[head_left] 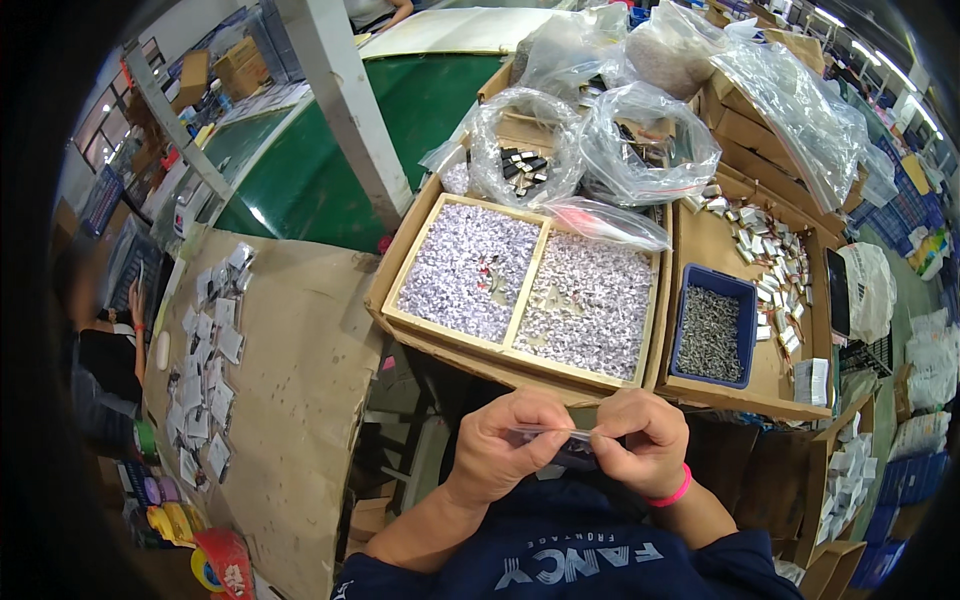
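Close to my body I hold a small clear plastic bag (574, 455) by its top edge. My left hand (512, 440) pinches one side of that edge, and my right hand (642, 436) pinches the other, with a pink band at its wrist. Dark contents show faintly inside the bag, too small to name. Just beyond my hands lies a wooden tray (515, 335) split in two, both halves filled with small pale pieces. To its right stands a blue bin (716, 282) full of small grey metal parts.
White pouch-like parts with wires (770, 250) lie in the cardboard box at right. Open clear bags (650, 140) with dark parts sit behind the tray. Several filled packets (210, 360) cover the left table (290, 400). A person's arm (137, 320) is at far left; a metal post (345, 110) rises beyond.
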